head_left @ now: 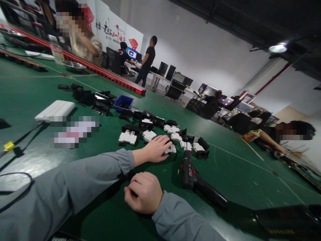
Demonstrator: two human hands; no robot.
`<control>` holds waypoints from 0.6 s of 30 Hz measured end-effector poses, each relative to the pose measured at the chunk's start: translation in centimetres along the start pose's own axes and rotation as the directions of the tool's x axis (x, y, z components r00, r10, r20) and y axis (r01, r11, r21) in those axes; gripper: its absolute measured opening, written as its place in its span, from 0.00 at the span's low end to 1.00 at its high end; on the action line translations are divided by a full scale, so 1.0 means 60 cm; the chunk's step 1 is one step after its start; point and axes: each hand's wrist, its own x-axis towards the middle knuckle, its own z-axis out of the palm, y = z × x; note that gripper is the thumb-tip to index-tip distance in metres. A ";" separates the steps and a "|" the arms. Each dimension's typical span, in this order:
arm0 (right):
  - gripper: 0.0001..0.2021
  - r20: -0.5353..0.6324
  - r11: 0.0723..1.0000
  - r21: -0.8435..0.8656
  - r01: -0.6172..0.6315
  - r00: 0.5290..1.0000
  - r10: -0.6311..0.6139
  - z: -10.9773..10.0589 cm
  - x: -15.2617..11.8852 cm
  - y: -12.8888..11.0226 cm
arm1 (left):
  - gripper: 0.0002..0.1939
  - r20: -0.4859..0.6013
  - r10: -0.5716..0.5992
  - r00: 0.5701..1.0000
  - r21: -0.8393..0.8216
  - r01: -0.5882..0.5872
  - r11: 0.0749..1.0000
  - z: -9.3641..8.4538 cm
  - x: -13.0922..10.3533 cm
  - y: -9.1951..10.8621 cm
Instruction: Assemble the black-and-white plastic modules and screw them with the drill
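Observation:
My left hand reaches over the cluster of parts with its fingers stretched out. Its fingertips rest on or just beside a small white and black plastic part; I cannot tell whether they touch it. Closer to me, my right hand is curled into a loose fist, and nothing shows in it. Similar white and black parts lie around my left hand, among them one on the left and one on the right. A black cordless electric screwdriver lies to the right, its tip close to the parts.
A blue bin with dark contents stands behind the parts, near a pile of black pieces. A white power bank with a cable lies left. A red rail crosses the green table. Other people sit nearby.

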 end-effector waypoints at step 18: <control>0.14 0.046 0.993 -0.108 -0.056 0.997 0.061 0.051 0.088 0.048 | 0.20 0.039 -0.124 0.992 0.155 0.117 0.981 -0.131 -0.162 -0.186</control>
